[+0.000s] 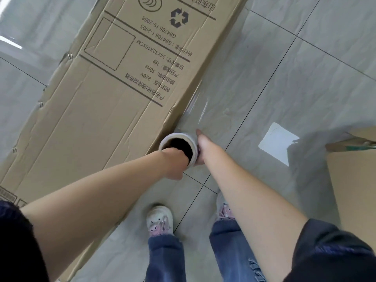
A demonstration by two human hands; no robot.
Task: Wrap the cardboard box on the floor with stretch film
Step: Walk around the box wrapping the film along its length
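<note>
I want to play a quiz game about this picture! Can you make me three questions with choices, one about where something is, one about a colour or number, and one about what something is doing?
1. Where is the stretch film roll?
A. On top of the cardboard box
B. Beside the cardboard box's right edge
C. Next to the shoes

2. How many shoes can you see?
A. One
B. Two
C. Three

3. What is the left hand doing?
A. Reaching into the roll's open end
B. Lying flat on the floor
C. Holding a shoe

Answers:
1 B: the roll stands against the side of the cardboard box, with film stretched along it.
2 B: a white shoe and a second shoe stand on the tiled floor.
3 A: its fingers go into the dark core, while the right hand holds the roll's outside.
</note>
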